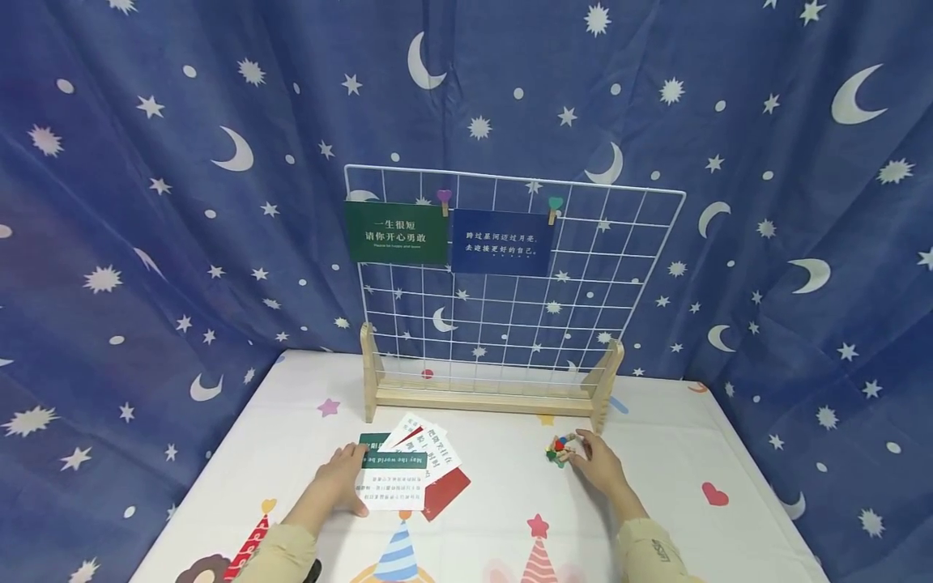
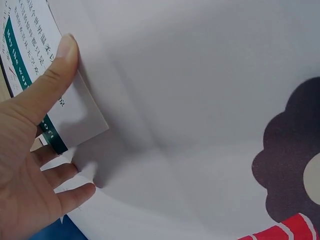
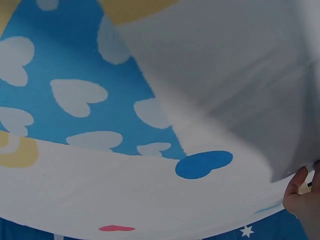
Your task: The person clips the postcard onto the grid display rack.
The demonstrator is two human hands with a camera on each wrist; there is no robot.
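My left hand (image 1: 342, 478) holds a white card with a green band (image 1: 392, 490) by its left edge, thumb across its printed face and fingers behind it in the left wrist view. Beneath that card lies a fan of other cards (image 1: 440, 453), white, green and red. At the right, my right hand (image 1: 601, 470) is at a small heap of wooden clothespins with coloured tops (image 1: 560, 448), its thumb and forefinger apart at the heap's right side. Only a few fingertips (image 3: 296, 184) show at the edge of the right wrist view.
A white wire grid (image 1: 510, 316) stands in a wooden base (image 1: 481, 398) behind the cards. Clothespins with purple (image 1: 444, 199) and teal (image 1: 555, 206) hearts hold a green card (image 1: 397, 235) and a blue card (image 1: 501, 243). A blue star-patterned curtain (image 1: 182, 267) surrounds the table.
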